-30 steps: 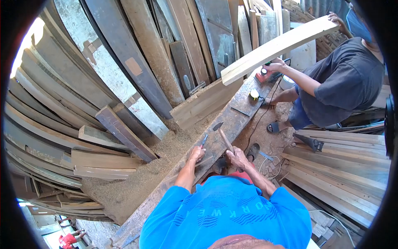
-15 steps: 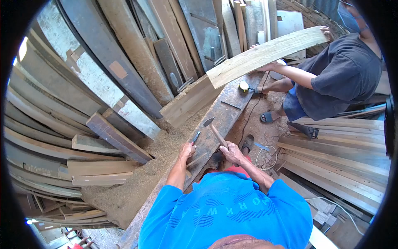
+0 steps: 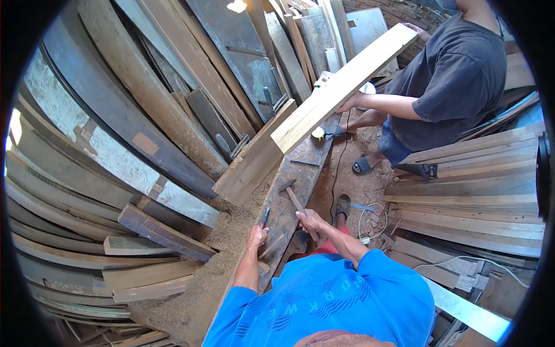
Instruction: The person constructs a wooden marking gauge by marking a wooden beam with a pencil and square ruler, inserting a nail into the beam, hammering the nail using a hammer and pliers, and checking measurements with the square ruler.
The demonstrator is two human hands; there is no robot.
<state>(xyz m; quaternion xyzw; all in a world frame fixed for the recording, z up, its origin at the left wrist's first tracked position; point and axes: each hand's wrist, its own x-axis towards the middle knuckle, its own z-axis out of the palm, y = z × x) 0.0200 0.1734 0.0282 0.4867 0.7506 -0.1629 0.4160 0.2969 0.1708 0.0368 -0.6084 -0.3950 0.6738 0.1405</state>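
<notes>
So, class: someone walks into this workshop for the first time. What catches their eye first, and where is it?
The pale plank held aloft at upper right by a co-worker in a dark shirt. At the bottom, the wearer's right hand grips a hammer over the long workbench, left hand holding a chisel. Weathered boards fill the left.

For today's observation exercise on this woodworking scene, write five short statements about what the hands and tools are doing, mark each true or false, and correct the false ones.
1. The right hand grips the wooden handle of a hammer. True.
2. The left hand holds a chisel against the long workbench plank. True.
3. The worker wears a red shirt. False: the shirt is blue.
4. The other person is sitting idle. False: that person stands holding a pale plank.
5. The ground left of the bench is bare concrete. False: sawdust covers it.
</notes>
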